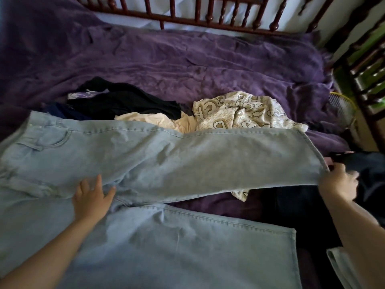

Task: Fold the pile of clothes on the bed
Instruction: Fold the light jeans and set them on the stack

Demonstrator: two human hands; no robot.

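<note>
Light-blue jeans (166, 159) spread near on bed (187, 59), mid leg-fold. Left hand (91, 197) flat, ungripped, pinning crotch. Right hand (337, 182) pinches far leg's hem. Next, probably: lay far leg onto near leg, edges aligned.

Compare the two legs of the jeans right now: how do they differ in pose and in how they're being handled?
The far leg is lifted at its hem, pinched by the right hand; the near leg lies flat on the bed, untouched at its hem. The far leg partly covers the unfolded clothes pile; the near leg covers none. The left hand lies flat near the crotch where they meet. Both are light blue denim.
</note>
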